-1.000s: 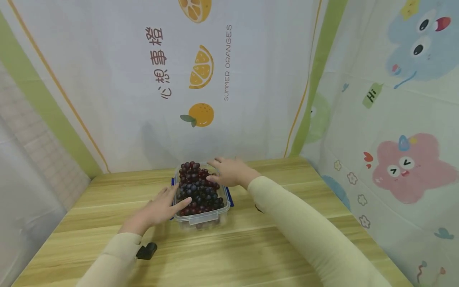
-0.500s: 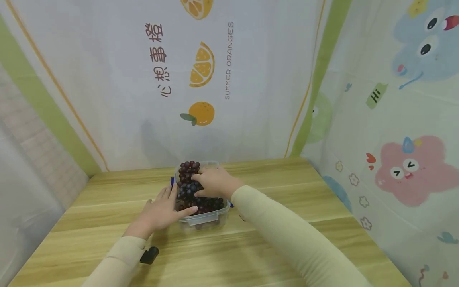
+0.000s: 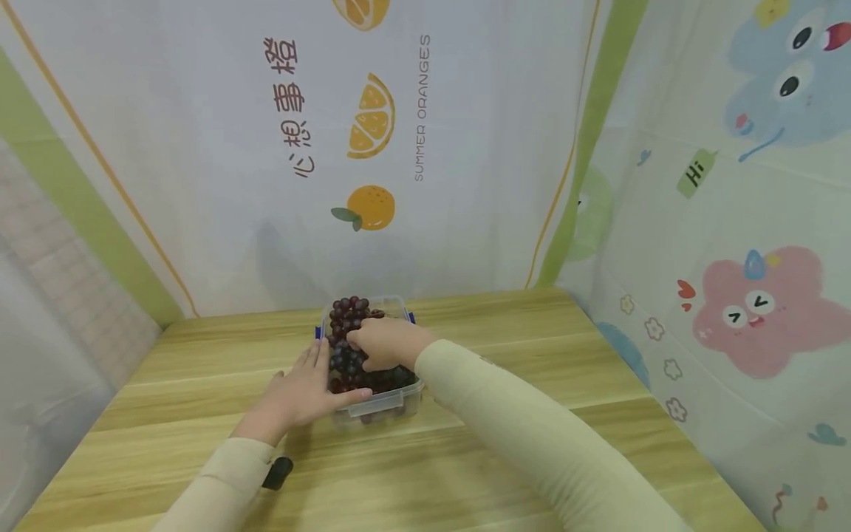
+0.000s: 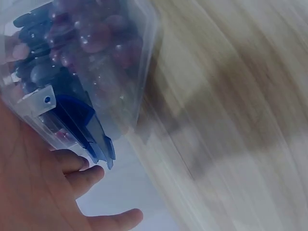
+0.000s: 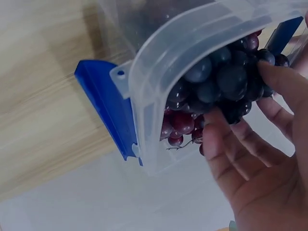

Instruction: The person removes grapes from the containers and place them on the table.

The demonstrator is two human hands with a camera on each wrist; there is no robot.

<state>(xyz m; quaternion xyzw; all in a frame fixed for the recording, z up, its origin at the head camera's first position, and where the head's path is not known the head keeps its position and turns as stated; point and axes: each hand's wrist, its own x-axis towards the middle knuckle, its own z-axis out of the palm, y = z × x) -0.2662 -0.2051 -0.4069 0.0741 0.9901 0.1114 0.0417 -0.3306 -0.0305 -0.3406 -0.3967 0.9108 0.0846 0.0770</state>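
A clear plastic container [image 3: 375, 404] with blue side clips [image 5: 103, 106] stands uncovered on the table, filled with red and dark grapes. My right hand [image 3: 394, 343] reaches in from the right; in the right wrist view its thumb and fingers curl round a bunch of dark grapes [image 5: 231, 79]. Red grapes [image 3: 349, 307] heap up at the container's far left corner, and more lie beneath the dark ones. With fingers spread, my left hand [image 3: 299, 391] rests along the left rim, its thumb across the near left corner. A blue clip [image 4: 77, 118] hangs down close to its fingers.
The wooden table [image 3: 518, 458] runs back to a white cloth wall [image 3: 479, 185] printed with oranges, just behind the container. Another printed cloth [image 3: 665, 258] closes the right side. A small black object [image 3: 278, 473] shows at the left wrist.
My right hand has moved left and down from the container's right rim onto the grapes, and its fingers have curled in. The left hand has settled against the left rim.
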